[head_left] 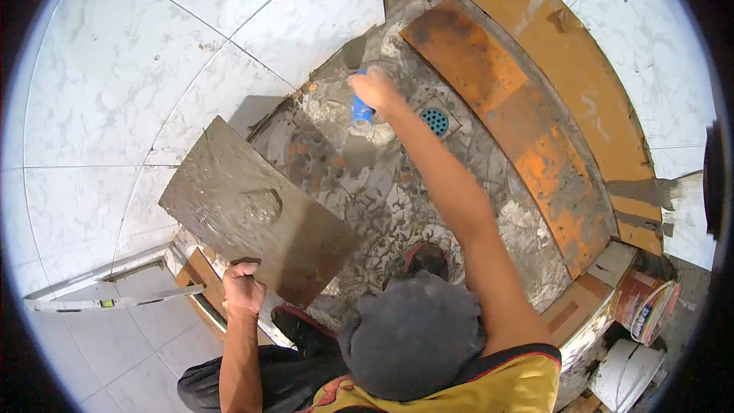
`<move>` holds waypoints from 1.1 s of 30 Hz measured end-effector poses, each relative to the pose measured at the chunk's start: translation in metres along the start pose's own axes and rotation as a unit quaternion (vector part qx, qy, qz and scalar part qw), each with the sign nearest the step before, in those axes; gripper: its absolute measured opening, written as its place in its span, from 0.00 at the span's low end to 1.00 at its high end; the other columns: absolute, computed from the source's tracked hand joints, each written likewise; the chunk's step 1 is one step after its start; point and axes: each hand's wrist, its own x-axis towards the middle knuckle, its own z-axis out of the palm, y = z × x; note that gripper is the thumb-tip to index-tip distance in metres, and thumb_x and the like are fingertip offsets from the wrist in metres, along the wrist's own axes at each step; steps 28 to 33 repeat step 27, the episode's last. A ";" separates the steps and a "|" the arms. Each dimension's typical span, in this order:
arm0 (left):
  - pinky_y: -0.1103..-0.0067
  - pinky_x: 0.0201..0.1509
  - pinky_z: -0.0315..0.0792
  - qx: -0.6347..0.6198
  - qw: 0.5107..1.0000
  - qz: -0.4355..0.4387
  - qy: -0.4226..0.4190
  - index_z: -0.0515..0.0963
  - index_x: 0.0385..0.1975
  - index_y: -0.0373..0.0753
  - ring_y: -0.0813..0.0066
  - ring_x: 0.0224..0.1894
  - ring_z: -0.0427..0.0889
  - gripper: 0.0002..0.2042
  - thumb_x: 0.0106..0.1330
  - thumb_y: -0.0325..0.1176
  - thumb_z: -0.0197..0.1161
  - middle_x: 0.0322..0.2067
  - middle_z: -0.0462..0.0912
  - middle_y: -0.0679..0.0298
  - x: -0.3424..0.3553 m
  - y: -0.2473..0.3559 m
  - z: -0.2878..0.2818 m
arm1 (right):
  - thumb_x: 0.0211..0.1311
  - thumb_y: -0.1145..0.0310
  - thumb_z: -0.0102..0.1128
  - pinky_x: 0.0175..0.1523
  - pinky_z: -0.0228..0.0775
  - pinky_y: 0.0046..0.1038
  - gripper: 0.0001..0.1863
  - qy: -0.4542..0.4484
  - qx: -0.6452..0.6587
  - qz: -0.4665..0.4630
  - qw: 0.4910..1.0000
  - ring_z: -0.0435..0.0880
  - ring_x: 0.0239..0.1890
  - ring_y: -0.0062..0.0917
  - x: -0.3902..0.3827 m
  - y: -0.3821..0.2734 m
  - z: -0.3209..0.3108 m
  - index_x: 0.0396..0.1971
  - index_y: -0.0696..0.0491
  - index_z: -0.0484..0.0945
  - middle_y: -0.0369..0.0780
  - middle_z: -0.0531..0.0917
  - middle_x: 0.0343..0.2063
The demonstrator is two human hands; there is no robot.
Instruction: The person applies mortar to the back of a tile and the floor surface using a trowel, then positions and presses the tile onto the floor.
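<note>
My left hand [243, 287] is closed at the near edge of a rectangular slab [222, 176] coated with wet grey mortar. A raised dab of mortar sits near the slab's middle, and its near right end shows brown. My right hand [375, 90] reaches far forward, slightly blurred, with its fingers closed round the upper part of a blue cylinder [362, 111]. The cylinder has a pale round end and looks like a short length of pipe. It is over the mortar-smeared floor [367, 191], left of a round blue-green drain grate [434, 121].
White marbled tiles [115, 84] cover the left wall. On the right run a mortar-stained orange board [512, 115] and an ochre strip [550, 38]. A spirit level [115, 302] lies at lower left. A bucket [642, 306] and cardboard [577, 302] stand at lower right.
</note>
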 end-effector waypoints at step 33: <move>0.70 0.53 0.72 -0.011 0.999 -0.029 0.014 0.76 0.24 0.35 0.67 0.37 0.78 0.07 0.43 0.18 0.58 0.27 0.79 0.62 -0.005 0.001 0.017 | 0.61 0.56 0.61 0.53 0.71 0.57 0.31 -0.130 0.356 0.103 0.920 0.82 0.48 0.45 -0.063 0.005 0.037 0.59 0.57 0.66 0.56 0.78 0.52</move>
